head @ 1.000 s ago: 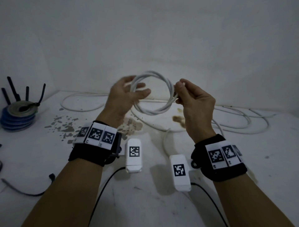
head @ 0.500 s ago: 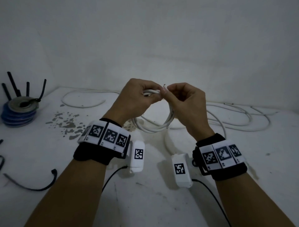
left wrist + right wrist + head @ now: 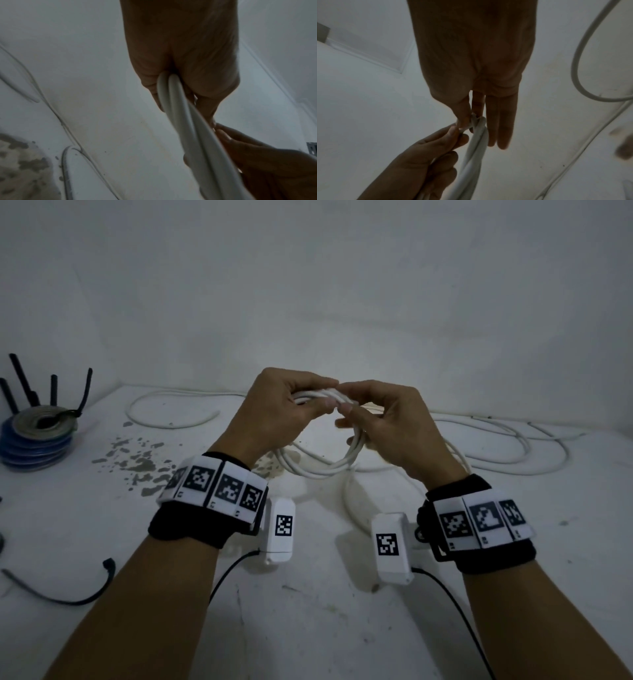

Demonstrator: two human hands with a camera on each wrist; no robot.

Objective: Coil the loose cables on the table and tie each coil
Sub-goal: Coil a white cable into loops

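Holding the white coil [image 3: 320, 462] up above the tabletop [image 3: 308, 611], I keep both hands at its upper part, close together, almost fingertip to fingertip. My left hand [image 3: 274, 412] closes its fingers round the bundled turns; in the left wrist view two strands come out side by side from the closed fingers, so I judge this hand is there to stop the loops from springing apart. My right hand [image 3: 387, 426] pinches the free end of the cable [image 3: 473, 117] between thumb and first finger, just at the coil, while its other fingers stay straight and away from the coil, to leave room for the end to pass. It seems to me that I am winding this end round the turns to tie the coil, but how many wraps are made I cannot tell, because the fingers hide that place.

The lower half of the coil hangs free below my hands, not touching the tabletop as far as I see. Behind the coil and to its right, more loose white cable [image 3: 513, 450] lies in wide curves. A shorter white piece [image 3: 171, 419] lies behind the coil to its left. Far to the left of the coil stands a stack of rolls [image 3: 36, 440], and a black cable [image 3: 65, 594] lies nearer to me on that side. These loose ones are not yet coiled.
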